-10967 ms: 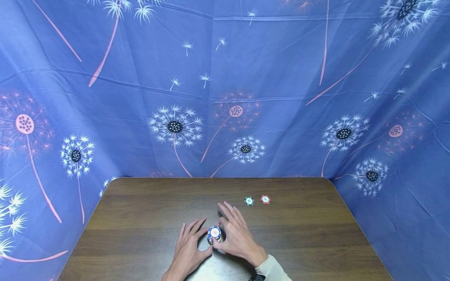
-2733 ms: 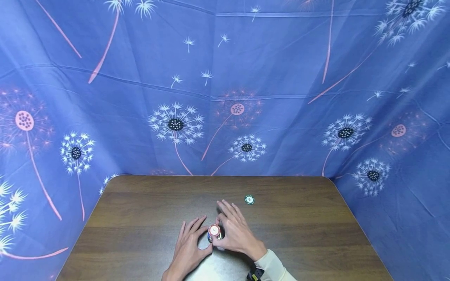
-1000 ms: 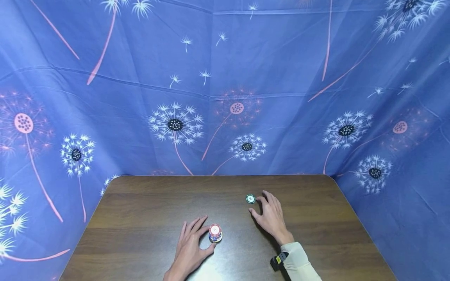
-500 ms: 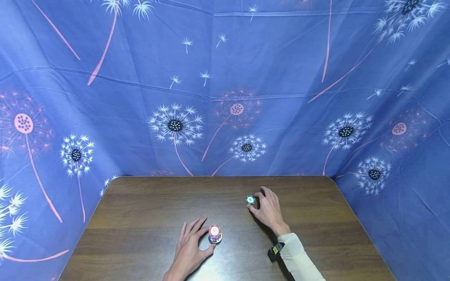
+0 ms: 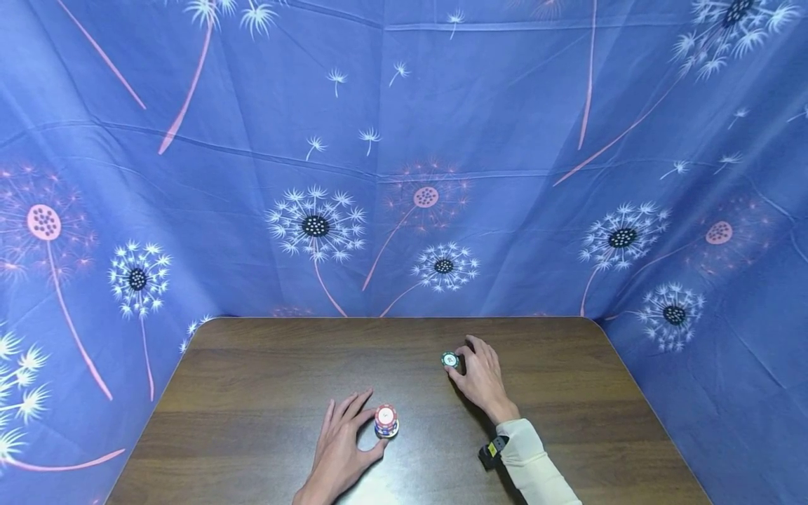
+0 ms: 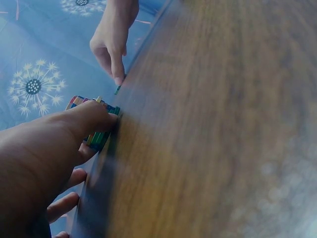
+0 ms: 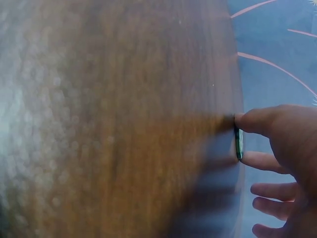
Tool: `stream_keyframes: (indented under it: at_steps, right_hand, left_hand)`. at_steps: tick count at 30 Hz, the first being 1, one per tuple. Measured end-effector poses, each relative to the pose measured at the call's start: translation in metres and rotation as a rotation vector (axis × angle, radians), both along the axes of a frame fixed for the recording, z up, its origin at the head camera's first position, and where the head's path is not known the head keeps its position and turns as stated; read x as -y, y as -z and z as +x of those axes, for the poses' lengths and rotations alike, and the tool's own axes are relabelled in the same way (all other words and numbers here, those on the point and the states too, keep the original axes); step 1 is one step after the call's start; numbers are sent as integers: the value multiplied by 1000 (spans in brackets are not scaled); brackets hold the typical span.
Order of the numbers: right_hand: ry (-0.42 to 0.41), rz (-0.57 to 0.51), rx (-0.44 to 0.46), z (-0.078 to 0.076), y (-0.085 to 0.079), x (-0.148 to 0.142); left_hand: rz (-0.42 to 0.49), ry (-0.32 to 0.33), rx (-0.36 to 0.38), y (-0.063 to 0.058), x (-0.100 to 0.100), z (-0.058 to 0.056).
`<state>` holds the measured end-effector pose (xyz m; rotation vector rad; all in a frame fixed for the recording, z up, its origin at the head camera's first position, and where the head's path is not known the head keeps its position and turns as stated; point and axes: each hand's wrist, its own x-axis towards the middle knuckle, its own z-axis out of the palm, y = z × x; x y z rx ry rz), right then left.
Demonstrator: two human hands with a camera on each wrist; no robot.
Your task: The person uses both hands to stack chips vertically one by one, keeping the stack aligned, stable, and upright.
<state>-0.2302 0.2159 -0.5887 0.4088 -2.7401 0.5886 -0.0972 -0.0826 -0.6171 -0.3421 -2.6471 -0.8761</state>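
A stack of poker chips (image 5: 386,421) stands on the table with a red and white chip on top. My left hand (image 5: 341,445) steadies the stack between thumb and index finger, the other fingers spread. In the left wrist view green, blue and other colored edges of the stack (image 6: 99,139) show around the thumb. Farther back and to the right, my right hand (image 5: 482,379) pinches a single green and white poker chip (image 5: 449,360) by its edges. The right wrist view shows this green chip (image 7: 239,144) edge-on between thumb and index finger, low at the table surface.
The brown wood-grain table (image 5: 265,365) has rounded back corners. A blue cloth with dandelion prints (image 5: 379,231) hangs behind it and along both sides. A black device (image 5: 494,452) is strapped at my right wrist beside the pale sleeve (image 5: 536,463).
A red chip from the back now tops the stack, over the blue one. My right hand has left the stack, reached back right and closed on the green chip. The left hand stays.
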Motion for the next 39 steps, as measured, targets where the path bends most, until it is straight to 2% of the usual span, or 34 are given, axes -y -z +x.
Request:
stream_keyframes:
  at_steps: [8, 15, 22, 33, 39]
  right_hand:
    - [-9, -1, -61, 2, 1, -2]
    - [18, 19, -54, 7, 3, -5]
    - [22, 31, -28, 17, 2, -5]
    - [13, 28, -79, 34, 5, -9]
    - [23, 27, -65, 45, 4, -13]
  left_hand:
    - [1, 3, -14, -1, -1, 1]
    - [8, 5, -17, -1, -2, 1]
    - [0, -1, -8, 0, -1, 1]
    - [-4, -4, -10, 0, -1, 2]
    - [1, -2, -7, 0, -1, 1]
